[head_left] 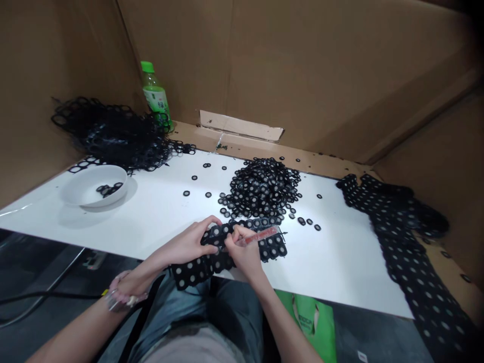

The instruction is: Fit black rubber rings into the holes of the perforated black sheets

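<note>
My left hand (189,243) grips a strip of black sheet (196,269) dotted with pale round discs, holding it flat on the white table (333,257). In my right hand (244,249) is a red-handled utility knife (260,235), its tip among the discs of the sheet. The blade is hidden by my fingers. Just beyond my hands lies a heap of small black rings with pale centres (260,189), a few scattered loose around it.
A white bowl (91,186) holds several black rings at the left. Behind it lies a tangle of black lattice scrap (113,136), next to a green-capped drink bottle (155,96). A long dotted black sheet (401,242) drapes over the right table edge. Cardboard walls surround the table.
</note>
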{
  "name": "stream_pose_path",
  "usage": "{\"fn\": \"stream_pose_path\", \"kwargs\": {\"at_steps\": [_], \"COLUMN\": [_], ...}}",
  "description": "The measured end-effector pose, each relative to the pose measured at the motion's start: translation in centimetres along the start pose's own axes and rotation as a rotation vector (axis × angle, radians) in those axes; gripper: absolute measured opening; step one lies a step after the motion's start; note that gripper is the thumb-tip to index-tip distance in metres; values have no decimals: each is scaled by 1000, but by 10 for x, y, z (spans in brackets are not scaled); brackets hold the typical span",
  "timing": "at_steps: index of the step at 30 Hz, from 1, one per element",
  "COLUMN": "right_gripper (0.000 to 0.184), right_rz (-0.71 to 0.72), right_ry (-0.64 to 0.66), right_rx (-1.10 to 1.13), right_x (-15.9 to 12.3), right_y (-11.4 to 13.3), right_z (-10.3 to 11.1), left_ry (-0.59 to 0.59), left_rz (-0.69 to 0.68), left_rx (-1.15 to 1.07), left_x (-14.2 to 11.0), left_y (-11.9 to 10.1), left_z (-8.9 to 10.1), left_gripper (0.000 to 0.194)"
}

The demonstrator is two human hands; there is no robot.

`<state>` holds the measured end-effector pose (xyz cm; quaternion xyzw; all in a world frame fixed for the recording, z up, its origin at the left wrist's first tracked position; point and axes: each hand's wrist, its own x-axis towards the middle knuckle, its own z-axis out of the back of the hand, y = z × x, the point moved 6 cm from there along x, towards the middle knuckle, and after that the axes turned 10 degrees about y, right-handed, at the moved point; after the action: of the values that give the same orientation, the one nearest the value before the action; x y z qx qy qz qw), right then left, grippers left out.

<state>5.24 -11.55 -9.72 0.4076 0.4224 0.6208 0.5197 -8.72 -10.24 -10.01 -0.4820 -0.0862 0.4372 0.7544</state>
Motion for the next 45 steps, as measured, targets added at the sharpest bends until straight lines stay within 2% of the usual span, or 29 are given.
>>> {"fn": "stream_pose_path", "kwargs": {"at_steps": [8,16,20,22,26,29,31,34,36,37,39,42,45], "right_gripper": [30,31,31,31,30,30,31,31,31,31,32,33,34], "right_rz": [30,179,173,114,-82,-95,-86,-69,-57,-52,-49,-61,-71], "right_ry": [20,81,91,55,-37,-89,-100,-87,-74,-68,-57,-50,-53], "right_rx": [-31,-201,-186,-87,307,401,403,393,386,382,378,397,419], "right_x": [-2,-5,-6,-3,7,14,18,18,17,16,15,15,14], "right_y": [2,9,10,8,-7,-10,-11,-10,-9,-9,-9,-12,-14], "right_z": [-1,-12,-11,-4,11,14,12,6,4,3,3,3,2], "left_ry": [0,-2,29,27,81,107,24,-312,-470,-464,-413,-359,-343], "left_rz": [2,-25,-56,-46,-74,-82,-45,-44,-97,-127,-164,-114,-33], "left_rx": [-1,-90,-130,-108,-37,159,349,564,629,648,695,737,766], "left_x": [-1,0,-1,-2,2,11,13,-5,-30,-41,-60,-78,-80], "left_y": [1,4,5,2,-16,-27,-31,-41,-46,-46,-41,-26,-19], "left_z": [0,-4,-6,-4,10,29,42,55,47,36,13,-14,-28], "left_gripper": [48,37,32,35,37,38,41,35,20,14,17,16,24]}}
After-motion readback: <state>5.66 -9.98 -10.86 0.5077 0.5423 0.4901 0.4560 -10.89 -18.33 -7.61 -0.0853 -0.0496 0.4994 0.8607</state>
